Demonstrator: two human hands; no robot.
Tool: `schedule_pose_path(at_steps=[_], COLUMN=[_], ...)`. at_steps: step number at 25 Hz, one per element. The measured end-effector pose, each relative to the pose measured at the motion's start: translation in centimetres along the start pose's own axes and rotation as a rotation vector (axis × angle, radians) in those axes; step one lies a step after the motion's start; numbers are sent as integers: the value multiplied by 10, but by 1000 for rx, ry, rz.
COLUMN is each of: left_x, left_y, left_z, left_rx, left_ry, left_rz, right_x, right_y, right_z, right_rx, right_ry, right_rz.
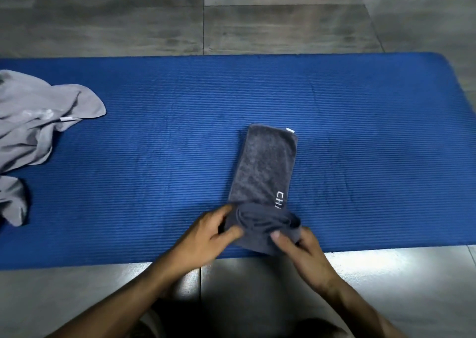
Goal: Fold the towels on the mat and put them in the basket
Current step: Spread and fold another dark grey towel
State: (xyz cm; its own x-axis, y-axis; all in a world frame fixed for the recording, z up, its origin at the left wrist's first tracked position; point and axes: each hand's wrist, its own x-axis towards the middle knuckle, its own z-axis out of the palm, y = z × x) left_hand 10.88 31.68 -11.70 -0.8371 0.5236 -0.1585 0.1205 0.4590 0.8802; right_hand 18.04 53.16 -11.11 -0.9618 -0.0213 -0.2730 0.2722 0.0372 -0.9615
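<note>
A dark grey towel [265, 165] with white lettering lies folded into a narrow strip on the blue mat [154, 144], running away from me. Its near end is rolled up into a thick bundle. My left hand [213, 232] grips the left side of that roll with thumb and curled fingers. My right hand [301, 245] pinches the right side of the roll. A light grey towel [38, 116] lies crumpled at the mat's left end. No basket is in view.
The mat lies on a grey tiled floor [283, 23]. A bright patch of reflected light sits on the tiles by the mat's near edge, to the right of my arms. My legs show at the bottom of the view.
</note>
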Motion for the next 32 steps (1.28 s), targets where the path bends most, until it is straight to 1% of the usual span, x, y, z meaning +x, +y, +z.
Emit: schedule_pose_path(at_steps=[2,3,6,7,8,10,12,14,15,17,21,24,28,30,31,32], left_x=[20,28,36,36,35,33,28,25,27,33,51,58,60,61,61,62], left_y=[10,12,10,9,8,4,-2,-3,-3,2,2,-1,0,3,5,5], left_z=[0,-2,-13,-16,-19,-20,-16,-8,-4,2,12,14,15,14,13,11], left_rx=[-4,40,145,159,176,149,54,-48,-47,42,269,357,419,523,597,684], left_ry=[51,34,-146,-168,-160,-136,-128,-71,-24,66,148,156,190,201,241,274], left_rz=[-78,-84,-67,-51,-41,-74,-106,-143,-177,-225,-242,-268,-273,-291,-240,-124], right_x=[15,23,37,37,35,29,29,34,38,47,63,70,75,75,75,75], right_y=[0,-1,-2,-1,1,7,12,12,10,5,11,16,16,15,16,17], right_z=[5,6,2,0,0,2,5,7,7,8,12,12,7,3,2,2], right_rx=[42,61,124,147,149,89,9,-36,-23,-29,-327,-509,-691,-805,-845,-874], right_ry=[102,139,225,220,208,204,233,280,301,352,461,519,519,501,488,474], right_rz=[48,59,62,52,44,45,55,83,98,132,187,198,183,206,221,230])
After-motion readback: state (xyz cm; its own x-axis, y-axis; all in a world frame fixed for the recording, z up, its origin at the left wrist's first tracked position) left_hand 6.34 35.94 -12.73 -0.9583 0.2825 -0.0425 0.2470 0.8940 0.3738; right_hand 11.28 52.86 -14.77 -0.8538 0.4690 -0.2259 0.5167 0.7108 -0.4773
